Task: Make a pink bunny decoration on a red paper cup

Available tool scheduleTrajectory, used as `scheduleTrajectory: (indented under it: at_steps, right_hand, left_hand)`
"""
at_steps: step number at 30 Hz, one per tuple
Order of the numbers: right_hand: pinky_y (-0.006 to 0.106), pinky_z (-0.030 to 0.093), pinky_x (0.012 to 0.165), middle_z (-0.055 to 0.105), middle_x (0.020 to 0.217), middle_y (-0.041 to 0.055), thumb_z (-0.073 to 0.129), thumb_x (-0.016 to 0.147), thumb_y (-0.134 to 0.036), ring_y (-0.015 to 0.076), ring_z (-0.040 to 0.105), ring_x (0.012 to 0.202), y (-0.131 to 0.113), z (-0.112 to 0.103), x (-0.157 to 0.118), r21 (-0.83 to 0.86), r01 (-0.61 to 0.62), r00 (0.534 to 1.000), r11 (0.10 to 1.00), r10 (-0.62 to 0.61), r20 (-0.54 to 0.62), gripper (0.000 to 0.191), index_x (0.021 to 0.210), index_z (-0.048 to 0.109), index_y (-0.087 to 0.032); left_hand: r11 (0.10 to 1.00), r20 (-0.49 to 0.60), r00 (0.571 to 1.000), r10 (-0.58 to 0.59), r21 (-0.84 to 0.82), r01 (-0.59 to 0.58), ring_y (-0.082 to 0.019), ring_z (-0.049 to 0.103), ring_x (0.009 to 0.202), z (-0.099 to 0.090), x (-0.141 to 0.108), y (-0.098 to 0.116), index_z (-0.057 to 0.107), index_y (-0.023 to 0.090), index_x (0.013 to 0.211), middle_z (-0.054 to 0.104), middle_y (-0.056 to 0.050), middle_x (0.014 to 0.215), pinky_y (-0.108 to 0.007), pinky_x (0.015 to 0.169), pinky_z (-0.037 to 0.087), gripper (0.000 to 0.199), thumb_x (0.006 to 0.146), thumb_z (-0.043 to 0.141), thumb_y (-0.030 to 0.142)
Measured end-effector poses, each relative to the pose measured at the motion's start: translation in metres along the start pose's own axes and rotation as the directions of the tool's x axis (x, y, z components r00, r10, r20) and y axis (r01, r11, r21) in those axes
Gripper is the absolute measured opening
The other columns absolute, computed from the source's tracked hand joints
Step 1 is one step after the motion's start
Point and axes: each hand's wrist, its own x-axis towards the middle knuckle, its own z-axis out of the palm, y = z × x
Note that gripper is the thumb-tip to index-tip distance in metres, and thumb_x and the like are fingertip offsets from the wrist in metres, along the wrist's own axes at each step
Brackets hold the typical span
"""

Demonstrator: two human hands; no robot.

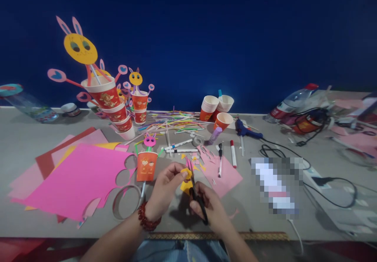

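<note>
Near the front middle of the table, my left hand (169,185) pinches a small piece of yellow paper (186,173) between thumb and fingers. My right hand (207,203) is closed round the black handles of a pair of scissors (196,199). Their blades point away from me and lie right beside the yellow piece; I cannot tell whether they touch it. Another bit of yellow paper (185,187) shows just below. Pink and yellow scraps lie beyond the blades, beside a pink sheet (226,175). An orange paper cup (146,167) with a pink bunny face stands left of my hands.
Coloured paper sheets (76,175) and a tape roll (126,202) lie at left. Stacked cup bunnies (107,97) stand behind them. Pipe cleaners (173,122), paper cups (209,107), markers (233,154) and a glue gun (247,130) with its cable are farther back. A blurred-out item (275,187) lies right.
</note>
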Motion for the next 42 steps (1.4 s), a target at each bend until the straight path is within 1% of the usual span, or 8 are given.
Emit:
scheduleTrajectory:
  at_steps: [6,15,23,29,34,38,40,42]
  right_hand:
    - [0.023,0.032,0.049,0.039,0.060,-0.0076,0.069,0.065,-0.072,0.0097,0.040,0.050,0.001,0.000,0.001,-0.004,-0.022,1.000,1.000,0.022,-0.010,0.059,0.070,0.037,-0.023]
    - [0.022,0.028,0.046,0.036,0.053,-0.0086,0.064,0.072,-0.071,0.0086,0.035,0.045,-0.002,0.000,-0.001,-0.076,0.015,0.999,0.997,-0.017,-0.029,0.056,0.068,0.036,-0.023]
    - [0.021,0.026,0.044,0.040,0.050,-0.0090,0.067,0.071,-0.069,0.0076,0.037,0.043,0.000,-0.007,-0.003,-0.132,-0.042,0.999,0.990,0.037,-0.040,0.055,0.069,0.037,-0.023]
    - [0.020,0.026,0.042,0.036,0.051,-0.0103,0.070,0.073,-0.063,0.0069,0.033,0.042,0.003,-0.012,-0.002,-0.115,-0.032,0.999,0.993,0.030,-0.025,0.052,0.068,0.035,-0.023]
    - [0.021,0.022,0.042,0.035,0.052,-0.0099,0.069,0.076,-0.057,0.0070,0.031,0.043,0.003,-0.018,-0.002,-0.188,-0.021,1.000,0.982,0.018,-0.015,0.049,0.067,0.034,-0.024]
    - [0.021,0.021,0.044,0.034,0.052,-0.0092,0.070,0.076,-0.052,0.0069,0.030,0.045,-0.002,-0.026,-0.003,-0.265,-0.009,0.999,0.964,0.000,-0.036,0.050,0.063,0.032,-0.023]
    - [0.021,0.022,0.043,0.033,0.049,-0.0099,0.070,0.076,-0.052,0.0063,0.029,0.043,-0.005,-0.030,-0.005,-0.280,-0.032,0.999,0.959,0.019,-0.048,0.051,0.062,0.031,-0.023]
    - [0.019,0.023,0.041,0.035,0.047,-0.0107,0.072,0.074,-0.051,0.0060,0.033,0.040,-0.007,-0.034,-0.007,-0.267,-0.097,0.995,0.959,0.087,-0.048,0.050,0.063,0.032,-0.023]
  left_hand:
    - [1.000,-0.010,1.000,-0.005,0.002,0.005,-0.013,0.055,0.071,0.000,0.000,-0.001,0.061,0.017,0.075,0.064,-0.001,0.077,-0.025,0.070,0.045,0.017,0.080,0.072,0.029]
    - [1.000,-0.015,1.000,-0.016,0.004,0.016,-0.013,0.056,0.074,-0.002,0.000,-0.002,0.062,0.017,0.076,0.065,-0.001,0.080,-0.024,0.072,0.045,0.015,0.080,0.072,0.027]
    - [0.999,0.001,1.000,0.010,0.047,-0.010,-0.014,0.055,0.075,-0.004,0.002,-0.002,0.062,0.017,0.076,0.063,-0.001,0.080,-0.025,0.072,0.044,0.015,0.082,0.070,0.028]
    - [0.996,0.007,1.000,0.002,0.085,-0.003,-0.014,0.054,0.074,-0.003,0.003,0.002,0.061,0.017,0.073,0.063,-0.001,0.076,-0.024,0.072,0.043,0.017,0.081,0.071,0.029]
    - [0.993,0.039,0.999,0.007,0.115,-0.011,-0.014,0.056,0.074,-0.004,0.003,0.004,0.061,0.017,0.071,0.064,-0.001,0.076,-0.025,0.073,0.043,0.018,0.082,0.069,0.028]
    - [0.989,0.080,0.997,-0.018,0.149,0.006,-0.015,0.056,0.075,-0.006,0.003,0.007,0.061,0.017,0.073,0.065,-0.002,0.078,-0.026,0.073,0.043,0.018,0.082,0.069,0.030]
    - [0.987,0.087,0.996,-0.029,0.161,0.015,-0.015,0.057,0.076,-0.008,0.004,0.008,0.060,0.017,0.074,0.065,-0.003,0.080,-0.026,0.072,0.043,0.018,0.082,0.069,0.031]
    - [0.984,0.106,0.993,-0.049,0.177,0.029,-0.016,0.058,0.079,-0.008,0.004,0.010,0.061,0.016,0.075,0.066,-0.004,0.084,-0.026,0.074,0.043,0.018,0.082,0.069,0.031]
